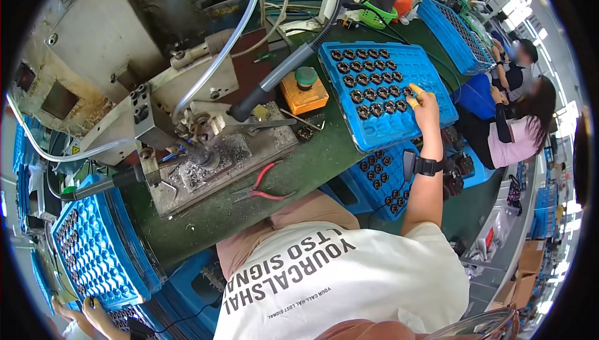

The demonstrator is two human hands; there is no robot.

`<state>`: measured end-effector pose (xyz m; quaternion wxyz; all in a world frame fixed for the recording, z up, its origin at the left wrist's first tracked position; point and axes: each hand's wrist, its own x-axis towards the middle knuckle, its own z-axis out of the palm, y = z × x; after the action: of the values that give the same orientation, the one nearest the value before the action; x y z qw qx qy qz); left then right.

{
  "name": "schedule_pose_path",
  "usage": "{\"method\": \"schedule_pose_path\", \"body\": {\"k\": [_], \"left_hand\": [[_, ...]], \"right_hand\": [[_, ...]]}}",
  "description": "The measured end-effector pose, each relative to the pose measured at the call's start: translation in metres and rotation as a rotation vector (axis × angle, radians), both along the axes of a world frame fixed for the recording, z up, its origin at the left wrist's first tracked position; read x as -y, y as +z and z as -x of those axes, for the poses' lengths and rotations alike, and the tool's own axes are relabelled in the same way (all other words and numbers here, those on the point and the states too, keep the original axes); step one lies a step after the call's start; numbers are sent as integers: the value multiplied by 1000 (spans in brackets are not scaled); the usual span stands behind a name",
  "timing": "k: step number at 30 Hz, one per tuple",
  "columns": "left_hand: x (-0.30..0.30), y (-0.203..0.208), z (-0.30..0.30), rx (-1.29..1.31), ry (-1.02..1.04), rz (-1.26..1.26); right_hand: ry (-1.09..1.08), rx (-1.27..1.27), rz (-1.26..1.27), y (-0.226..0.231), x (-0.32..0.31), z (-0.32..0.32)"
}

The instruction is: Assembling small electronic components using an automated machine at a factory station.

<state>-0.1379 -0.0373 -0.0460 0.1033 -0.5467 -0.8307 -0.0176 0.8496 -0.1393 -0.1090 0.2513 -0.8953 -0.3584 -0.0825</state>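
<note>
My right hand [425,108], with yellow finger covers on the thumb and a finger, reaches over a blue plastic tray [430,71]. Those two covered fingertips are closed around a small dark ring-shaped part [407,91] at the right end of a row. Several similar parts fill the tray's left side in rows, while bare pockets show on its right. A dark watch [428,166] is on my right wrist. My left hand is not in view.
A metal press fixture [212,159] with dark shavings stands on the green bench at left. Red-handled pliers [265,187], an orange box with a green button [304,92] and a hex key [306,119] lie nearby. Another person's hands [93,316] are by the lower-left blue tray [103,259]; two people sit at right.
</note>
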Motion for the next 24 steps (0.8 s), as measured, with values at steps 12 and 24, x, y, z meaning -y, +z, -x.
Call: {"method": "schedule_pose_path", "body": {"k": [12, 24], "left_hand": [[-2, 12, -164, 687, -379, -679], [-14, 0, -276, 895, -546, -489]], "right_hand": [[239, 289, -502, 23, -30, 94], [859, 268, -490, -8, -66, 262]]}}
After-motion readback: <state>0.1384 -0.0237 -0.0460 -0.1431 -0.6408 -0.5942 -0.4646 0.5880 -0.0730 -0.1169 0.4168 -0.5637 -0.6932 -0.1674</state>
